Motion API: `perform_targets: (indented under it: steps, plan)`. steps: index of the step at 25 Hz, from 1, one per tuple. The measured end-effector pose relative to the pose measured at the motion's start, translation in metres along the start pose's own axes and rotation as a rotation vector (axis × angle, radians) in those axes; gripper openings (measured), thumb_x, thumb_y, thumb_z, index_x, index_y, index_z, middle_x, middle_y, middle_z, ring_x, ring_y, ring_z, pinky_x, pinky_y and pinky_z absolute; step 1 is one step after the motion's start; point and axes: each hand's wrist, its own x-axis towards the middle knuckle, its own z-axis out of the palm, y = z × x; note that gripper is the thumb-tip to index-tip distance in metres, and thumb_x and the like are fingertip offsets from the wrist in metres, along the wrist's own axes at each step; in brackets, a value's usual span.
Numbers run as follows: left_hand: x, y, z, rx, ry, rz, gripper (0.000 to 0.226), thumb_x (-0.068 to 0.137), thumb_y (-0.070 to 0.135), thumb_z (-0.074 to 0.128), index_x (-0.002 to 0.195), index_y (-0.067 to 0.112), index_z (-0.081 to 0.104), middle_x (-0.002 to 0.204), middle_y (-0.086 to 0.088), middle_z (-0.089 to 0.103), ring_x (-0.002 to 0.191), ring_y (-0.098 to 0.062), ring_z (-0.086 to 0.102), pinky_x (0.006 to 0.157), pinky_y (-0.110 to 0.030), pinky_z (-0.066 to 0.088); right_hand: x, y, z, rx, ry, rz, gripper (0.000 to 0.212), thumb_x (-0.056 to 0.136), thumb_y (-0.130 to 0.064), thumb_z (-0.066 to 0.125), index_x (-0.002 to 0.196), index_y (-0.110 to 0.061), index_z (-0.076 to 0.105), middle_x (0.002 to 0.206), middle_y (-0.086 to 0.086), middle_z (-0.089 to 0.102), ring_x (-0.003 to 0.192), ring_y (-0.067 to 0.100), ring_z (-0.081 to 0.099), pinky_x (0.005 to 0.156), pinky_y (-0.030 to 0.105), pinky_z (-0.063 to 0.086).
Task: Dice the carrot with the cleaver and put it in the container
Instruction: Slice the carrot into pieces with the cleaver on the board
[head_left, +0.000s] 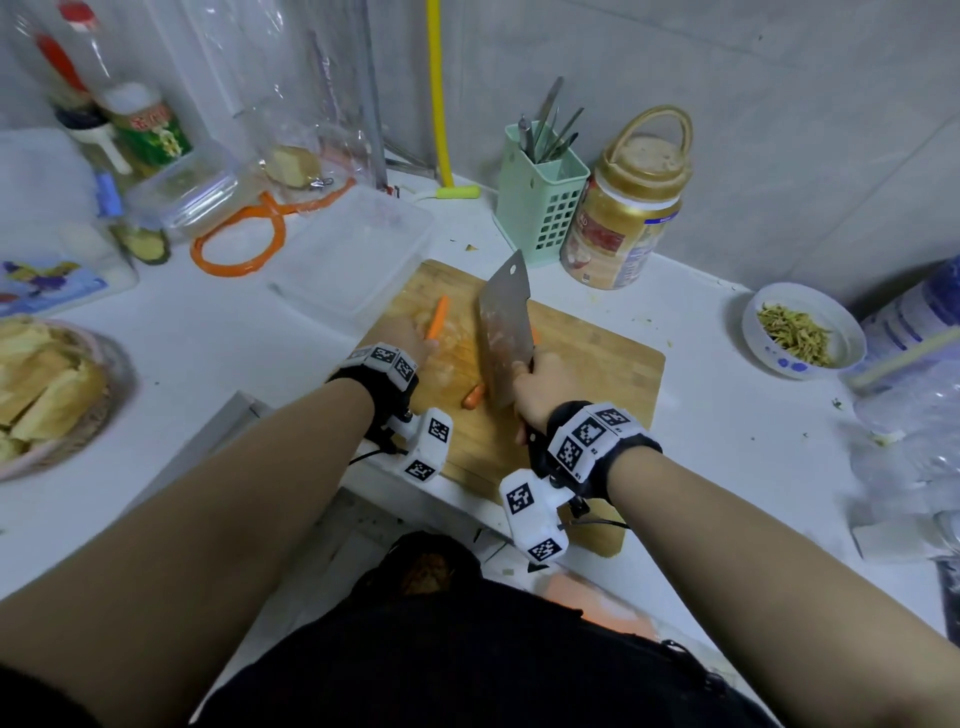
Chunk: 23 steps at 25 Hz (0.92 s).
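Note:
A wooden cutting board (587, 374) lies on the white counter in front of me. My right hand (545, 397) grips the handle of a steel cleaver (506, 327), whose blade stands on edge over the board's middle. A short carrot piece (474, 396) lies by the blade's near end. My left hand (415, 340) holds a long thin carrot strip (438, 318) at the board's left side; its fingers are blurred. A clear plastic container (358, 254) sits just beyond the board's left corner.
A green utensil holder (540, 208) and a gold-lidded jar (623, 218) stand behind the board. A bowl of shredded greens (802, 330) sits at right. Bottles, a lidded box and an orange cord crowd the back left. A basket (47, 395) lies at left.

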Motion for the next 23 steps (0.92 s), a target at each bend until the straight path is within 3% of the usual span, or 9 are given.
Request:
perform_targets:
  steps: [2,3,6,10,13,15,17,20,23]
  plan:
    - [0.005,-0.004,-0.007,-0.009,0.018,0.015,0.029,0.091,0.033,0.063,0.073,0.013,0.05,0.089,-0.012,0.072,0.082,-0.031,0.07,0.079,-0.044,0.058,0.004,-0.005,0.016,-0.004,0.003,-0.004,0.032,0.097,-0.025,0.039,0.12,-0.006,0.049,0.125,0.027,0.057,0.09,0.042,0.067,0.057,0.027,0.044]
    - [0.006,-0.004,-0.012,-0.034,0.016,0.024,0.028,0.091,0.032,0.063,0.073,0.015,0.049,0.089,-0.013,0.072,0.083,-0.031,0.07,0.078,-0.044,0.059,0.004,-0.01,0.024,-0.01,0.004,0.007,0.027,0.097,-0.025,0.039,0.114,-0.006,0.05,0.122,0.028,0.059,0.091,0.043,0.066,0.063,0.032,0.047]
    - [0.013,-0.005,-0.026,0.019,-0.007,0.073,0.022,0.092,0.028,0.06,0.08,0.012,0.053,0.091,-0.013,0.072,0.084,-0.028,0.07,0.077,-0.04,0.058,0.006,-0.02,0.041,0.018,0.02,0.05,0.023,0.098,-0.023,0.04,0.11,-0.007,0.049,0.098,0.023,0.066,0.075,0.037,0.065,0.068,0.044,0.057]
    - [0.022,-0.002,-0.033,0.035,-0.099,0.154,0.026,0.094,0.025,0.057,0.071,0.02,0.045,0.082,-0.003,0.072,0.068,-0.016,0.062,0.053,-0.023,0.04,0.009,-0.026,0.052,0.015,0.062,0.108,0.025,0.1,-0.024,0.041,0.112,-0.008,0.055,0.103,0.016,0.063,0.087,0.031,0.063,0.075,0.038,0.053]
    - [0.034,-0.003,-0.031,0.074,-0.184,0.196,0.022,0.094,0.027,0.059,0.075,0.02,0.051,0.076,0.005,0.067,0.069,-0.013,0.059,0.056,-0.022,0.038,0.011,-0.024,0.051,-0.007,0.081,0.115,0.026,0.101,-0.024,0.041,0.115,-0.006,0.055,0.104,0.015,0.063,0.086,0.029,0.061,0.07,0.033,0.047]
    - [0.039,-0.002,-0.028,0.131,-0.187,0.245,0.015,0.092,0.028,0.064,0.083,0.018,0.058,0.08,0.002,0.063,0.073,-0.016,0.056,0.063,-0.024,0.039,0.009,-0.02,0.048,-0.021,0.102,0.124,0.027,0.102,-0.023,0.041,0.117,-0.005,0.054,0.103,0.017,0.063,0.085,0.031,0.06,0.068,0.032,0.044]
    - [0.042,0.003,-0.025,0.201,-0.209,0.276,0.014,0.089,0.029,0.067,0.086,0.017,0.06,0.085,0.0,0.062,0.075,-0.018,0.055,0.059,-0.025,0.037,0.009,-0.013,0.043,-0.026,0.145,0.155,0.027,0.102,-0.021,0.04,0.118,-0.003,0.053,0.104,0.019,0.064,0.089,0.034,0.061,0.068,0.032,0.042]
    - [0.04,0.012,-0.024,0.294,-0.256,0.3,0.014,0.088,0.026,0.07,0.085,0.017,0.06,0.077,0.001,0.059,0.067,-0.014,0.052,0.051,-0.022,0.032,0.013,-0.003,0.032,-0.028,0.178,0.212,0.029,0.101,-0.02,0.04,0.12,-0.003,0.052,0.108,0.021,0.063,0.096,0.037,0.06,0.073,0.035,0.045]
    - [0.042,0.015,-0.022,0.399,-0.3,0.346,0.014,0.086,0.027,0.072,0.088,0.014,0.066,0.083,-0.002,0.067,0.075,-0.017,0.057,0.062,-0.024,0.041,0.017,0.005,0.019,-0.021,0.227,0.235,0.03,0.101,-0.018,0.038,0.123,-0.003,0.051,0.109,0.022,0.064,0.094,0.039,0.063,0.076,0.039,0.051]
